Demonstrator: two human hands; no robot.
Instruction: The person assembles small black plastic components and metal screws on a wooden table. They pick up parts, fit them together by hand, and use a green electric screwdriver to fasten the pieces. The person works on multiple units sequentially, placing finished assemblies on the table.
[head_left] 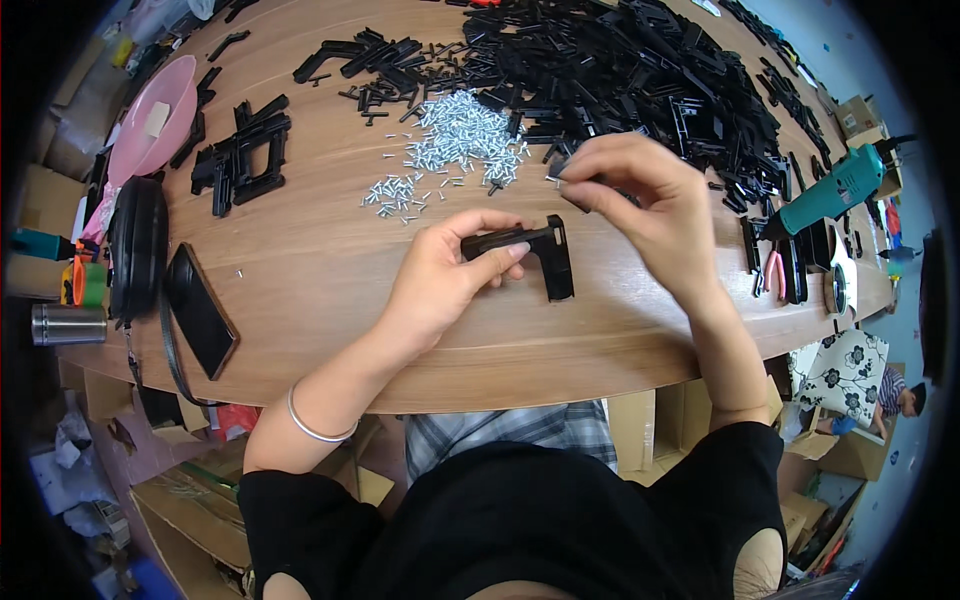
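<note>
Over the near middle of the table, my left hand [437, 275] is closed around one arm of a black L-shaped plastic part [556, 268]. The part's other arm, with a slot at its top, points toward me. To the right and a little farther off, my right hand [655, 200] is raised with fingers and thumb drawn together. A small dark piece [562, 168] shows at its fingertips, too little visible to name. Beyond both hands lies a heap of small silvery screws [465, 135]. Behind that spreads a large pile of black plastic parts [640, 80].
Left: black gun-shaped assemblies [243, 160], a pink bowl [160, 120], a black case [140, 245], a phone [203, 312] and a steel cup [68, 325]. Right: a green electric screwdriver [830, 192] and pink-handled pliers [775, 272]. Another person [895, 398] is far right. The table edge [530, 390] curves before me.
</note>
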